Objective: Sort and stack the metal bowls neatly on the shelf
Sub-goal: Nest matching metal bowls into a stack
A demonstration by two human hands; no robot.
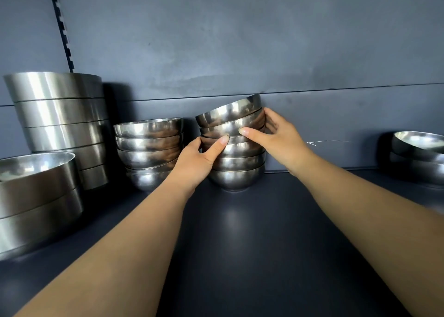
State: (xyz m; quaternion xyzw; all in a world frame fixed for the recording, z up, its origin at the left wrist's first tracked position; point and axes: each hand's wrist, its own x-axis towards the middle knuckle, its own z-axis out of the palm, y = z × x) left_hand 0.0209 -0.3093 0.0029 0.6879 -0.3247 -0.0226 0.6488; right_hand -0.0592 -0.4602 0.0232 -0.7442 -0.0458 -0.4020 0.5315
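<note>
Against shelf back: left hand (201, 158) and right hand (276, 134) clasp tilted bowl stack (234, 148) from both sides. Steel slick, light; likely best gripped under rims.

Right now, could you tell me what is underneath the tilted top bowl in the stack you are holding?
Under the tilted top bowl sit several nested round bowls, the bottom bowl resting on the shelf. The left hand and right hand cover parts of the middle ones.
</note>
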